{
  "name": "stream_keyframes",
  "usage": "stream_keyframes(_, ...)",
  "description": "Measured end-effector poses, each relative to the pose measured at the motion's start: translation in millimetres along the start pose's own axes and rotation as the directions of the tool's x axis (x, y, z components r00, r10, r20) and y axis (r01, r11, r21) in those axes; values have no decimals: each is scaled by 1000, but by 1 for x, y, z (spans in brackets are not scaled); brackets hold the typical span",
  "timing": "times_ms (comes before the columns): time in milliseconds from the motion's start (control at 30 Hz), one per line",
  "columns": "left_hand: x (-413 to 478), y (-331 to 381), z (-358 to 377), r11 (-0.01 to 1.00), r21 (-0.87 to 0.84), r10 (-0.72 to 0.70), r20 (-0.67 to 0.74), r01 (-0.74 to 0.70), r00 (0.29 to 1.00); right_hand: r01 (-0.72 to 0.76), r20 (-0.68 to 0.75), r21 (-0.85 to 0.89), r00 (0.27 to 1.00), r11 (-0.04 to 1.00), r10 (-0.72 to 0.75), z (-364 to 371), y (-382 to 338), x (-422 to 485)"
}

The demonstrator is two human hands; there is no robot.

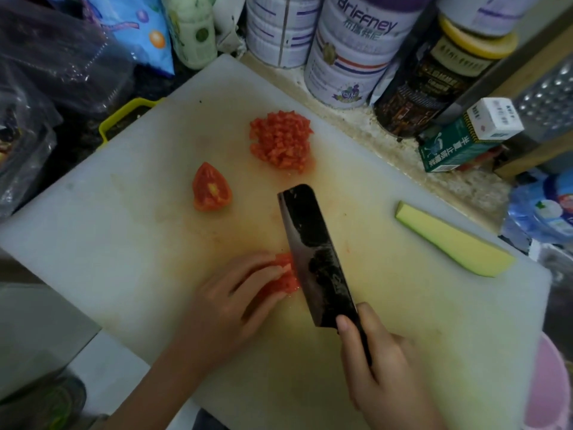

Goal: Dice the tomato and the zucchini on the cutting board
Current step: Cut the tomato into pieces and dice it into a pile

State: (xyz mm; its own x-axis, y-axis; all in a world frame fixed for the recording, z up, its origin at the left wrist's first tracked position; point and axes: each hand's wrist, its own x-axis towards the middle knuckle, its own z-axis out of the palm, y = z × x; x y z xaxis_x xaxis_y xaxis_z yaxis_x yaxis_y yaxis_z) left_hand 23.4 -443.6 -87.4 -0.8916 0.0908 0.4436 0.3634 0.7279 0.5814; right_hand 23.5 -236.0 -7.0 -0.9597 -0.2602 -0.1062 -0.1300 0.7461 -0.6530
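Much of the tomato piece [287, 278] being cut is hidden under the left hand [229, 302]. Its curled fingers press down on the piece near the middle of the cutting board [108, 231], and we see only a wet red flank. The right hand [384, 367] wraps tightly round the cleaver [313, 256], hiding its handle, with one fingertip laid on the blade's heel. Both forearms and the board's near edge are cut off.

The board is white plastic, smooth and stained orange and yellow. The cleaver's blade is a dark, mottled rectangle. Its long axis runs from the board's near edge toward the far edge, leaning a little left, and its edge touches the tomato piece.

A tomato wedge [211, 187] lies left of the board's centre, its glistening cut face up and its tip pointing toward the far edge. A heap of small red tomato cubes [280, 139] sits toward the far edge. At the board's right end lies a long zucchini strip [452, 240], pale yellow with a green rind. It lies diagonally, from far-left to near-right.
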Motion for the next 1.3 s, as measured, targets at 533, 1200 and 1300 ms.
stream_keyframes(533,-2,-1,-2,999,33,3,52,-4,999,8,-8,-74,1000,997,-9,19,-5,-5)
stream_keyframes(1200,5,1,-6,993,-55,-103,69,107,992,-48,-21,-243,999,969,44,49,-33,33)
stream_keyframes(1300,5,1,-7,991,-59,-112,82,117,990,-86,21,-226,995,970,93,46,-28,11)
